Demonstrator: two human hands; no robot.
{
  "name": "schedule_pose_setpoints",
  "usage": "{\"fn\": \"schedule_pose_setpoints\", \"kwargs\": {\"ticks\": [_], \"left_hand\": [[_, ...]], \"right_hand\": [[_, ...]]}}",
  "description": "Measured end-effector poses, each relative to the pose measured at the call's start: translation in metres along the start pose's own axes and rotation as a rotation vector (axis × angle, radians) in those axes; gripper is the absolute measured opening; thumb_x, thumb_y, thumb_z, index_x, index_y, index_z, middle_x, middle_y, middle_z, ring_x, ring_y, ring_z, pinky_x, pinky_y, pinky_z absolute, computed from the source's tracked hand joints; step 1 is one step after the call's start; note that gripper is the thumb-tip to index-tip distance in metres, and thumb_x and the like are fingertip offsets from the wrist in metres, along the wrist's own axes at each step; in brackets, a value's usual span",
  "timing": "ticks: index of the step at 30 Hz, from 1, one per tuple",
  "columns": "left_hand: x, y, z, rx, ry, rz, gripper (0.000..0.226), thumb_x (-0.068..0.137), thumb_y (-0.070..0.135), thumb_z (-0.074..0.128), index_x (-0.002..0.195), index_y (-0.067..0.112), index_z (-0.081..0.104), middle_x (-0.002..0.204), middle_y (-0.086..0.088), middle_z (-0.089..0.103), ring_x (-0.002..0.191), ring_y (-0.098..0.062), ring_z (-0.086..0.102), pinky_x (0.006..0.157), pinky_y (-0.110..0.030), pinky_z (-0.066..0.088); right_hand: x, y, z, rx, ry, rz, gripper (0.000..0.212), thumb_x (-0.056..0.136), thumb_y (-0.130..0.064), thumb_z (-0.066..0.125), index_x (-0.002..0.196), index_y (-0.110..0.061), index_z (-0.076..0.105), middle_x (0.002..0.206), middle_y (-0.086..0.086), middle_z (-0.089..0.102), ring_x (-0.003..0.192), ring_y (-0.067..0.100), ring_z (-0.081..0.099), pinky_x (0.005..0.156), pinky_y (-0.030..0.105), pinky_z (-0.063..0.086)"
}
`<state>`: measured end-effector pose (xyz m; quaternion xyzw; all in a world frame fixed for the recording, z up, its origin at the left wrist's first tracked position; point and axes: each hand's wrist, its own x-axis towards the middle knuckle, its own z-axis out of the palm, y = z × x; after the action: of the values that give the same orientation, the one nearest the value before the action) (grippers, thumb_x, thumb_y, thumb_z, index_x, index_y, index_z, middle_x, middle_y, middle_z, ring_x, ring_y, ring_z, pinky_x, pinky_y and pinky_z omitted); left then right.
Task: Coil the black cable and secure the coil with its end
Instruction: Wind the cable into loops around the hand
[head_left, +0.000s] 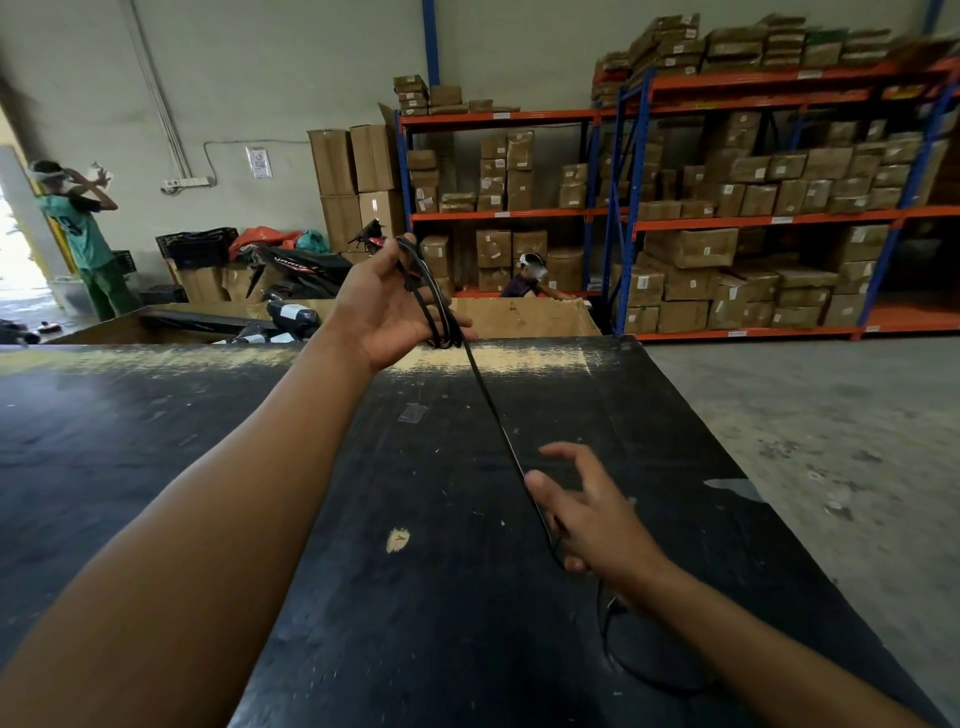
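Observation:
My left hand (387, 306) is raised over the far edge of the black table (208, 467), palm up, with several loops of the black cable (496, 415) hung between thumb and fingers. From the coil one strand runs down and toward me to my right hand (587, 512). The right hand has its fingers spread, and the cable passes along its thumb side, held loosely. Behind the right wrist the remaining cable lies in a slack curve on the table near the right edge.
The black table fills the near view, scuffed pale along its far edge. Beyond it stands a large cardboard bin (519, 317) with motorcycle parts. Shelving (727, 218) loaded with boxes stands at the right. One person (83, 234) stands far left and another (530, 283) sits behind the bin.

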<state>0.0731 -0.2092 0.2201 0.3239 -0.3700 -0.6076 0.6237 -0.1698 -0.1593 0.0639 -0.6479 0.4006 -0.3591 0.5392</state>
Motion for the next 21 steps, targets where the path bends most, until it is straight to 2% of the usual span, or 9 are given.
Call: {"fn": "schedule_pose_setpoints", "kwargs": {"ticks": [2,4,6,9,11,12,14,18,21], "left_hand": [[0.001,-0.005,0.003,0.016,-0.009,-0.018,0.058,0.101,0.050,0.031,0.151,0.021,0.029,0.146,-0.033,0.029,0.128,-0.069,0.023,0.084,-0.075,0.039],[0.002,-0.009,0.006,0.019,-0.041,-0.036,0.061,0.101,0.052,0.031,0.154,0.025,0.024,0.143,-0.033,0.032,0.128,-0.069,0.025,0.086,-0.075,0.039],[0.001,-0.012,0.008,0.025,-0.080,-0.042,0.059,0.100,0.053,0.033,0.153,0.029,0.026,0.148,-0.033,0.028,0.128,-0.068,0.026,0.085,-0.075,0.041],[-0.002,-0.016,0.013,0.016,-0.152,-0.043,0.051,0.099,0.052,0.037,0.148,0.039,0.035,0.149,-0.035,0.027,0.126,-0.068,0.030,0.082,-0.077,0.044],[-0.005,-0.019,0.017,-0.008,-0.217,-0.047,0.047,0.099,0.053,0.037,0.145,0.044,0.039,0.148,-0.037,0.028,0.123,-0.068,0.036,0.086,-0.078,0.041],[-0.007,-0.020,0.019,-0.020,-0.259,-0.049,0.046,0.099,0.053,0.037,0.144,0.046,0.040,0.148,-0.037,0.030,0.122,-0.068,0.039,0.088,-0.078,0.040],[-0.012,-0.024,0.024,-0.052,-0.368,-0.053,0.045,0.099,0.054,0.035,0.144,0.050,0.038,0.148,-0.037,0.031,0.122,-0.066,0.041,0.090,-0.076,0.040],[-0.025,-0.034,0.036,-0.082,-0.623,-0.120,0.047,0.100,0.056,0.026,0.147,0.053,0.028,0.153,-0.034,0.025,0.131,-0.063,0.031,0.091,-0.073,0.042],[-0.036,-0.042,0.039,-0.042,-0.751,-0.203,0.047,0.101,0.058,0.021,0.148,0.054,0.024,0.157,-0.033,0.017,0.134,-0.059,0.024,0.095,-0.073,0.037]], "right_hand": [[0.003,-0.006,0.003,-0.190,-0.072,-0.074,0.019,0.093,-0.046,0.057,0.111,-0.050,0.057,0.065,0.002,0.040,0.047,0.006,0.041,0.040,0.024,0.044],[0.006,-0.012,0.006,-0.395,-0.087,-0.141,0.018,0.095,-0.045,0.053,0.096,-0.036,0.068,0.062,0.001,0.047,0.045,0.006,0.046,0.043,0.032,0.052],[0.009,-0.015,0.007,-0.574,-0.055,-0.177,0.029,0.096,-0.042,0.052,0.081,-0.023,0.069,0.064,0.002,0.056,0.053,0.008,0.052,0.060,0.041,0.057],[0.017,-0.018,0.002,-0.799,-0.034,-0.231,0.033,0.096,-0.035,0.054,0.076,-0.018,0.072,0.060,-0.006,0.050,0.072,0.010,0.056,0.068,0.028,0.042],[0.025,-0.020,-0.001,-0.917,-0.041,-0.236,0.036,0.096,-0.037,0.054,0.072,-0.016,0.072,0.053,-0.010,0.048,0.069,0.010,0.055,0.073,0.023,0.035],[0.029,-0.020,-0.003,-0.944,-0.052,-0.216,0.037,0.096,-0.037,0.053,0.070,-0.017,0.070,0.052,-0.010,0.050,0.074,0.010,0.056,0.078,0.024,0.036],[0.037,-0.023,-0.007,-0.909,-0.100,-0.148,0.037,0.097,-0.036,0.050,0.070,-0.017,0.068,0.065,-0.007,0.061,0.090,0.014,0.058,0.078,0.027,0.044],[0.053,-0.034,-0.023,-0.587,-0.222,-0.067,0.030,0.099,-0.024,0.050,0.094,0.000,0.066,0.089,0.014,0.073,0.068,0.003,0.062,0.056,0.011,0.046],[0.073,-0.046,-0.047,-0.537,-0.172,-0.039,0.024,0.096,-0.021,0.058,0.102,0.000,0.067,0.098,0.018,0.070,0.072,0.011,0.062,0.054,0.011,0.050]]}}
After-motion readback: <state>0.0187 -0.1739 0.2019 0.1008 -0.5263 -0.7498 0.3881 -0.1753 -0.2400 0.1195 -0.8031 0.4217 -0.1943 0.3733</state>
